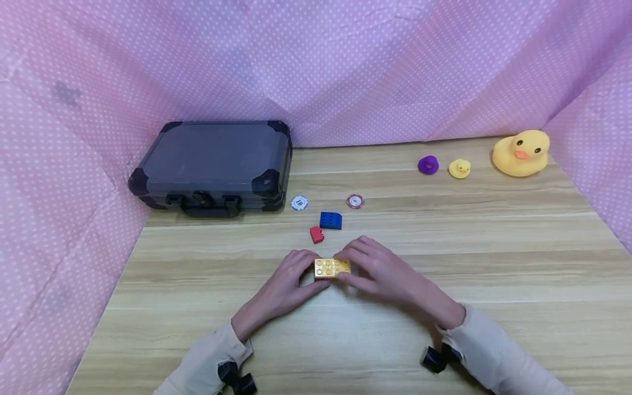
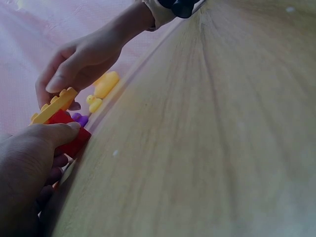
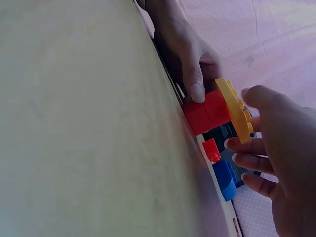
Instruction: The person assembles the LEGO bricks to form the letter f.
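— Where's the yellow brick [image 1: 332,267]?

— At table [image 1: 494,263] centre, stacked on a larger red brick [image 3: 207,112], pinched from both ends.

— How do the hands sit?

— Left hand [image 1: 286,285] comes from seven o'clock, thumb pressed to the red brick's near side, fingers curled over the far side. Right hand [image 1: 380,271] comes from five o'clock, fingers [image 3: 244,145] curled round the yellow brick's end.

— And beyond?

— A small red brick [image 1: 316,234] and blue brick [image 1: 330,220] at twelve o'clock; a dark case [image 1: 212,164] at ten.
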{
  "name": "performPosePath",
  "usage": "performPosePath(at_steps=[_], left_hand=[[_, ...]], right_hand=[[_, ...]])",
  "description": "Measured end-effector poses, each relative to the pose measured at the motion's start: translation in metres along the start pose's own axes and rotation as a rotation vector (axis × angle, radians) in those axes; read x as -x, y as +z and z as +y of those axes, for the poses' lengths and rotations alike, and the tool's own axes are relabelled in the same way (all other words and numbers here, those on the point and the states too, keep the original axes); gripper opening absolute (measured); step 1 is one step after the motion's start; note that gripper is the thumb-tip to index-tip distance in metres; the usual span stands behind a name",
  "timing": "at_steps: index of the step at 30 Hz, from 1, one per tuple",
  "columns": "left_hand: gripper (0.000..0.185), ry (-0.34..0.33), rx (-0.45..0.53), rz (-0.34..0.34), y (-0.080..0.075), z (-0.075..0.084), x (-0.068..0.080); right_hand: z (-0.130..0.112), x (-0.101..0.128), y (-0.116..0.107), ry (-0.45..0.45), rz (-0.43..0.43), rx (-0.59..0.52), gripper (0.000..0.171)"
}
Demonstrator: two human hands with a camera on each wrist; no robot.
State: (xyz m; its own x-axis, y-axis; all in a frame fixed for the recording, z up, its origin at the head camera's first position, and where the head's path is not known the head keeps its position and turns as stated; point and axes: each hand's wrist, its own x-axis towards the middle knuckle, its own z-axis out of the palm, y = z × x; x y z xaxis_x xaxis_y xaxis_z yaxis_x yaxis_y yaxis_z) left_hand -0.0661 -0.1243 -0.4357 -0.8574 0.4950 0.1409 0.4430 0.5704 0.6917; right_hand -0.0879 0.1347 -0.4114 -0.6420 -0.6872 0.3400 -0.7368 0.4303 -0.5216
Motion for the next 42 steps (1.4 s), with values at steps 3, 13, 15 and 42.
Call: performPosePath(at_steps=[3, 13, 15, 42], left_hand=[[0.035, -0.006, 0.0, 0.0, 0.0, 0.0, 0.001], [0.035, -0.024, 0.01, -0.016, -0.002, 0.002, 0.0], [0.035, -0.031, 0.012, -0.02, -0.002, 0.002, 0.0], [0.033, 0.006, -0.006, 0.002, 0.001, -0.001, 0.0]], right_hand=[[0.003, -0.002, -0.001, 0.032, 0.014, -0.056, 0.03], [0.022, -0.017, 0.001, 0.092, 0.073, -0.16, 0.021], [0.025, -0.019, 0.002, 0.107, 0.067, -0.162, 0.021], [0.036, -0.043, 0.013, 0.131, 0.039, -0.136, 0.032]])
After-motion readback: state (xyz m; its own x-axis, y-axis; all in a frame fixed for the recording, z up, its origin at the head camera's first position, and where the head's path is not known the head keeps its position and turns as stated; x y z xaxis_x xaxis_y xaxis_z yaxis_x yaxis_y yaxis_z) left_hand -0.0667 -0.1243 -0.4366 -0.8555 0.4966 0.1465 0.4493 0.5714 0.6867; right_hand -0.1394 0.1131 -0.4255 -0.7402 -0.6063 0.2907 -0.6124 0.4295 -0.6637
